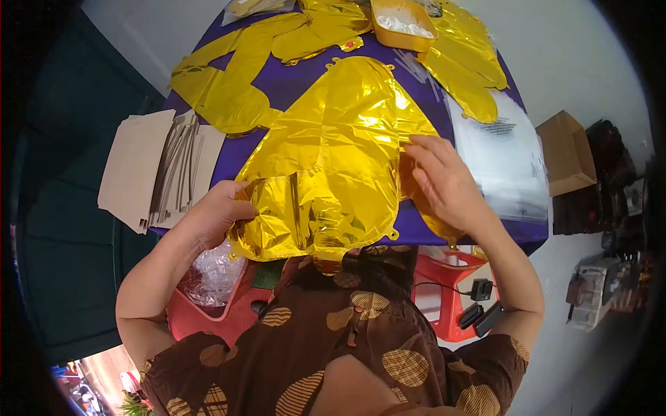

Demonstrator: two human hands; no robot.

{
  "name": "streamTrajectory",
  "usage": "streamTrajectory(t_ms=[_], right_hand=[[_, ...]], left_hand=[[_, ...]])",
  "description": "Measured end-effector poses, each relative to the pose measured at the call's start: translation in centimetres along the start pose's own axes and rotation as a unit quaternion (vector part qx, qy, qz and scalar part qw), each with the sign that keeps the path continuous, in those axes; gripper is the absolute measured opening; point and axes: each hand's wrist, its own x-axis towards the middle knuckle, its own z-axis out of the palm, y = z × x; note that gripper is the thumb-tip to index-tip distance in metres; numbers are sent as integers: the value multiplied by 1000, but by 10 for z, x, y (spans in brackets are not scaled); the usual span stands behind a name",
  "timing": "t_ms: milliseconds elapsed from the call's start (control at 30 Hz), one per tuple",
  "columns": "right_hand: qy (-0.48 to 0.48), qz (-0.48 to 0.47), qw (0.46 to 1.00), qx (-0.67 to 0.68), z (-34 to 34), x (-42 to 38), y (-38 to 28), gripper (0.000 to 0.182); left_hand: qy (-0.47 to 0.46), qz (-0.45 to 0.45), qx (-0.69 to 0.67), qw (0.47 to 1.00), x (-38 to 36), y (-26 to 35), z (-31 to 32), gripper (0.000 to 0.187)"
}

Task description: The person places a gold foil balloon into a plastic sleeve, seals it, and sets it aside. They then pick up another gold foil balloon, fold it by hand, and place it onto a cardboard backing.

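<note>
I've got the table w/ purple cloth (223,158) filling most of my view. Biggest thing on it is the gold foil piece (347,145), lying at the near edge, centre, its bottom end hanging over toward the lap. I'd call it mostly opened out: upper & mid parts spread fairly flat, w/ creases. Lower L part isn't flat; it's bunched & folded over at my L hand (225,211). So approx. far along on the spreading, I'd judge, w/ that fold & the R side left unsettled; more foil shows out from under the R edge.

Other gold pcs lie beyond: one back L (229,97), one back R (465,62), both apart from my hands. Clear plastic bags (503,159) are stacked on the R, beige card sheets (135,159) on the L. I can't tell which pcs, if any, are finished.

My L hand has thumb & index pinching the foil's L edge. My R hand (444,180) is at the R edge, fingers bent & slightly apart, tips at the foil; can't tell if they pinch it.

Smaller stuff: yellow tub (402,41) w/ white bits (402,26) at the back, thin clear strips (420,71) just beside it, & a small tab (393,234) on the foil's lower R corner.
</note>
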Motion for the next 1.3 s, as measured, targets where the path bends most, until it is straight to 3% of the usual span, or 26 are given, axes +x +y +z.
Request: streamTrajectory(t_ms=[333, 533, 567, 800, 833, 900, 1000, 1300], right_hand=[[-5, 14, 998, 57, 16, 19, 17, 30], [-62, -46, 997, -24, 29, 27, -5, 50], [-88, -61, 993, -53, 32, 27, -6, 60], [-131, -81, 980, -127, 42, 23, -14, 68], [-132, -82, 980, -127, 42, 23, -14, 69], [-133, -82, 979, -131, 42, 23, -14, 69], [-140, -82, 977, -142, 42, 24, -15, 69], [-131, -79, 981, -119, 37, 27, -14, 69]], left_hand=[[-17, -12, 21, 1000, 2, -2, -5, 36], [-4, -16, 24, 1000, -4, 7, 3, 39], [2, 12, -19, 1000, 1, -1, 1, 26], [0, 51, 29, 998, 5, -11, -17, 29], [42, 70, 170, 982, -2, -3, -16, 27], [121, 107, 438, 884, -24, 22, -11, 26], [281, 281, 569, 720, -41, 25, -4, 26], [241, 265, 564, 744, -51, 11, 0, 20]])
